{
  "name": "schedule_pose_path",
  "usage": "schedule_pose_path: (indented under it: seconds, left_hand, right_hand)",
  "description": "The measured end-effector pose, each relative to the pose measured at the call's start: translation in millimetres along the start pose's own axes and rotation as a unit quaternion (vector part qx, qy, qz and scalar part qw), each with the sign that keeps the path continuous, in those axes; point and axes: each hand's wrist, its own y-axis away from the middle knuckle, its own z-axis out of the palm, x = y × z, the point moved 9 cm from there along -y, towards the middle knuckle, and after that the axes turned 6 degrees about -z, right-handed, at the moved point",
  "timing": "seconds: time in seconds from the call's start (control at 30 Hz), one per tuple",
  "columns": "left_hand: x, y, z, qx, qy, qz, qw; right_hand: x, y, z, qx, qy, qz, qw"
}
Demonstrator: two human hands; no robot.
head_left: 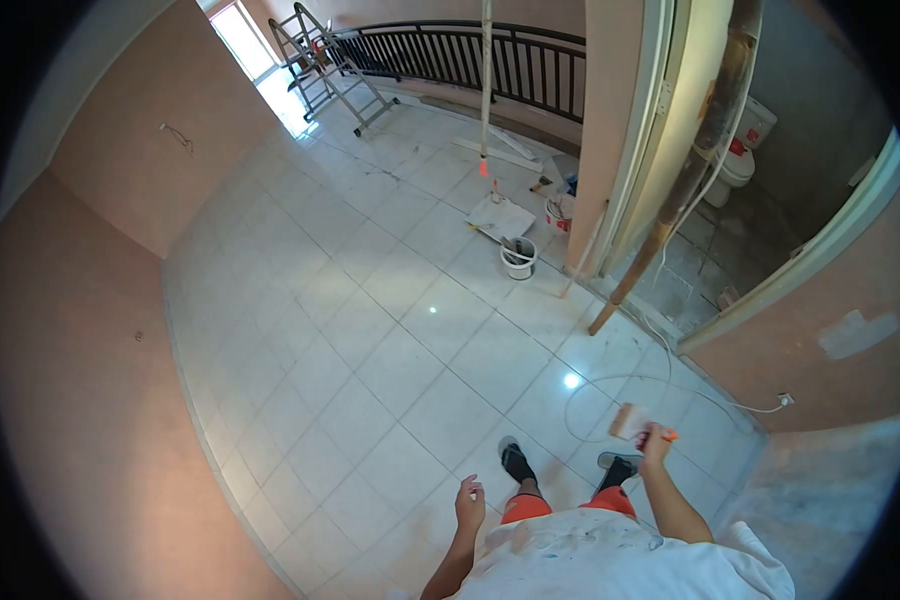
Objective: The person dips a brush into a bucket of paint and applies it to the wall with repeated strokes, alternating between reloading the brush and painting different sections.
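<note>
My right hand [655,445] is closed round the orange handle of a paint roller [627,421], held over the tiled floor at the lower right. The roller's sleeve looks brownish. My left hand [470,500] hangs beside my body with fingers loosely curled, and nothing shows in it. Below are my feet in dark socks and sandals, orange shorts and a stained white shirt. A white cable [667,378] loops over the floor near the roller.
A white bucket [519,262] with tools stands ahead, beside a tray [501,217] and another bucket [558,214]. A wooden pole [635,270] leans at the doorway. A stepladder [332,80] and dark railing [440,55] stand farther back. An outlet [785,399] is on the right wall.
</note>
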Motion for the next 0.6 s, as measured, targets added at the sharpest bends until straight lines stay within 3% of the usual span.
schedule_pose_path:
  seconds: [0.1, 0.13, 0.17, 0.2, 0.27, 0.3, 0.37, 0.4, 0.43, 0.5, 0.6]
  left_hand:
    - [37.7, -40.9, -49.6, 0.051, 0.025, 0.041, 0.998]
    - [69.1, -53.8, -60.8, 0.07, -0.027, 0.091, 0.993]
    - [102.1, -59.2, -65.7, 0.084, -0.08, 0.138, 0.984]
    - [137.9, -67.4, -59.8, 0.049, -0.062, 0.166, 0.983]
    - [226.5, -87.3, -31.9, -0.029, -0.068, 0.263, 0.962]
    - [269.8, -87.7, -13.2, -0.073, -0.093, 0.326, 0.938]
    - [351.6, -80.7, 24.1, -0.135, -0.12, 0.37, 0.911]
    - [370.1, -83.7, 47.2, -0.164, -0.141, 0.399, 0.891]
    - [383.2, -85.4, 68.8, -0.183, -0.158, 0.43, 0.87]
    - [367.9, -115.4, 111.0, -0.201, -0.172, 0.438, 0.859]
    - [347.9, -167.0, 139.7, -0.179, -0.142, 0.381, 0.896]
  right_hand:
    - [12.2, 39.7, 102.5, -0.112, 0.03, -0.03, 0.993]
    - [14.4, 51.0, 128.1, -0.135, 0.028, -0.054, 0.989]
    - [13.7, 58.5, 156.0, -0.215, 0.07, -0.113, 0.967]
    - [1.2, 77.6, 183.5, -0.286, 0.122, -0.118, 0.943]
    - [-33.6, 108.2, 228.1, -0.344, 0.266, -0.251, 0.865]
    - [-49.9, 114.5, 240.9, -0.331, 0.26, -0.243, 0.874]
    - [-57.6, 132.8, 276.3, -0.43, 0.387, -0.235, 0.781]
    - [-51.6, 127.3, 279.8, -0.426, 0.381, -0.23, 0.788]
    - [-53.3, 122.8, 290.2, -0.431, 0.359, -0.286, 0.777]
    - [-44.6, 112.2, 316.4, -0.458, 0.324, -0.357, 0.747]
    - [-43.7, 57.7, 349.8, -0.445, 0.336, -0.313, 0.769]
